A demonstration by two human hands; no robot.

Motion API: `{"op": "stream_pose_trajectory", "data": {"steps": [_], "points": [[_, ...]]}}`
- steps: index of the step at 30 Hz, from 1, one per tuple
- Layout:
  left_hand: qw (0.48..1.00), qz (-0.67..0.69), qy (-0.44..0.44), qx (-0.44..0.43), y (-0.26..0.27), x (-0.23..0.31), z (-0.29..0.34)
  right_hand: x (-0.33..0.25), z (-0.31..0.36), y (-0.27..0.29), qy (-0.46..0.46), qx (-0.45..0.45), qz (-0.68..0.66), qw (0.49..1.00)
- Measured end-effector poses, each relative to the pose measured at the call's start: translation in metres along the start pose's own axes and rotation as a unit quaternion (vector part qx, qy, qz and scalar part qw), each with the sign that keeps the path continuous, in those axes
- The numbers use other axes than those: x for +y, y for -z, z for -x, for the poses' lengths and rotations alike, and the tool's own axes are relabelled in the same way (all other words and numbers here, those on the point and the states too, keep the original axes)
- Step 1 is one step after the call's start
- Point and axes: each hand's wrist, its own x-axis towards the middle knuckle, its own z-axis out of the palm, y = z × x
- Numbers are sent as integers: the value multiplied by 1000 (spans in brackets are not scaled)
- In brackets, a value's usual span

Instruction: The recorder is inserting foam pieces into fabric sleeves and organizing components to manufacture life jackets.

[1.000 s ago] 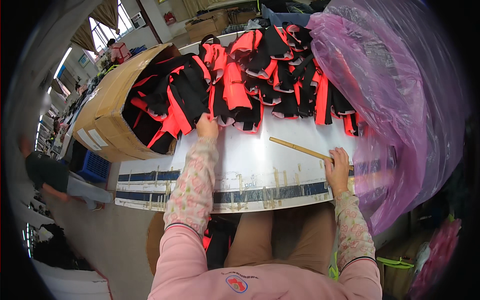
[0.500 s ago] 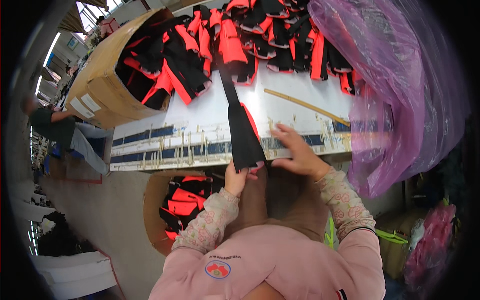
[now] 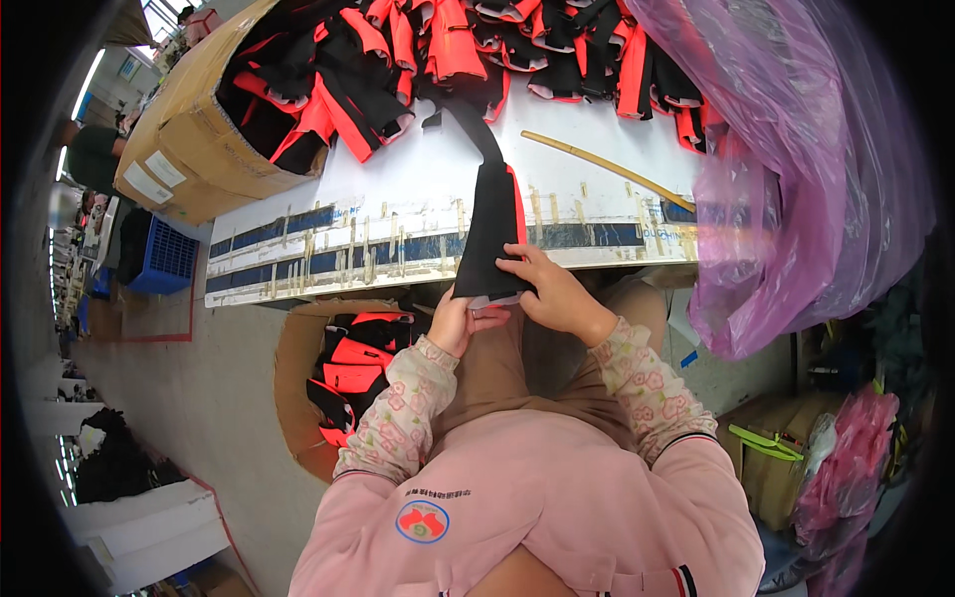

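A black fabric piece with a coral-red side [image 3: 487, 229] hangs over the table's front edge, its narrow strap running up toward the pile. At its wide lower end, my left hand [image 3: 458, 322] is closed on the hem, with some fingers tucked underneath. My right hand [image 3: 562, 294] lies against the piece's right edge, fingers stretched out and their tips touching the black face. Behind it, a heap of similar black and coral-red pieces [image 3: 453, 45] covers the back of the table [image 3: 398, 189].
An open cardboard box [image 3: 184, 139] with more pieces lies at the left. A thin wooden stick [image 3: 607, 169] rests right of the strap. Purple plastic sheeting [image 3: 776, 199] drapes over the table's right end. Below the edge stands another carton [image 3: 298, 398] holding pieces.
My right hand has moved left and now touches the fabric piece; before, it was spread apart from it. My left hand keeps its hold. The person at the left has moved farther off.
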Motion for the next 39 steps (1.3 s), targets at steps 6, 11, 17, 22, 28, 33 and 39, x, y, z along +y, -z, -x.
{"op": "stream_pose_trajectory", "data": {"steps": [6, 11, 17, 22, 28, 33, 39], "points": [[992, 122, -13, -2, -16, -2, 4, 2, -8, -17, 4, 52, 28, 998], [997, 79, -14, 23, -17, -10, 0, -1, -11, -23, -6, 93, 104, 990], [997, 4, -40, 70, -15, -21, -8, 3, -13, -29, 11, 105, 96, 990], [991, -19, -103, 89, -19, -20, -13, 6, -11, -14, -28, 66, 30, 997], [990, 29, -91, 104, -25, -26, -16, 11, -10, -14, -45, 61, 26, 997], [990, 76, -84, 79, -29, -37, -16, 13, -10, -15, -31, 52, 47, 997], [988, 34, -137, 60, -31, -48, -26, 9, -13, -13, -47, 37, 69, 996]]}}
